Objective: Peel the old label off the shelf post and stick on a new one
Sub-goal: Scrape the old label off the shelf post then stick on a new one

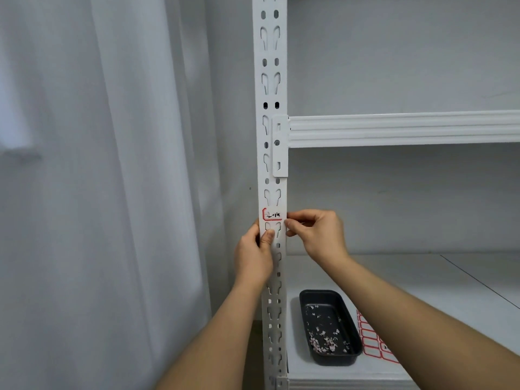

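Black rectangular tray [349, 358]: 5 o'clock, paper scraps inside, beside red-bordered label sheet [371, 337].
Left hand [254, 256]: grips white slotted metal post [270, 88], thumb on front.
Right hand [316, 230]: 3 o'clock of post, pinches right edge of red-bordered handwritten label [272, 214] stuck on post.

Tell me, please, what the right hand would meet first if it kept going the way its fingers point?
The right hand points left, fingertips at the post's right edge beside the label. It would likely meet the post first; contact is unclear.
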